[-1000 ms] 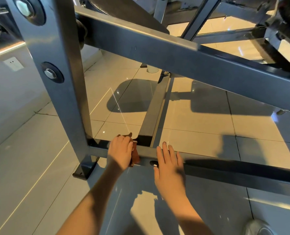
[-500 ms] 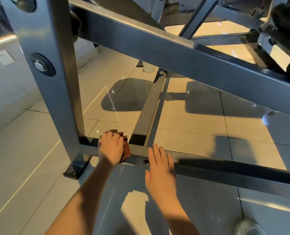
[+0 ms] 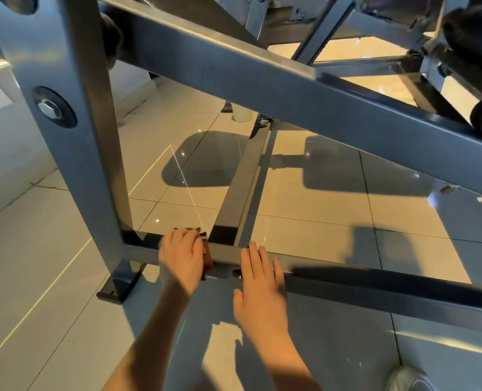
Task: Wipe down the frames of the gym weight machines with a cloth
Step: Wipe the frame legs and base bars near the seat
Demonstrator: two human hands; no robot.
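Head view: the left hand (image 3: 182,256) is curling over a brown cloth (image 3: 208,262), pressing it on the low square metal bar (image 3: 375,294) (matte grey); the right hand (image 3: 261,289) is lying flat there, fingers straight. Below, glossy beige tiles (image 3: 304,198) are gleaming.

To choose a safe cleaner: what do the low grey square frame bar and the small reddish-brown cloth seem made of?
The low grey square frame bar: probably painted steel, semi-gloss; sharp edges, soft highlights. The small reddish-brown cloth: likely matt fabric, but mostly hidden under the left hand, so unsure.
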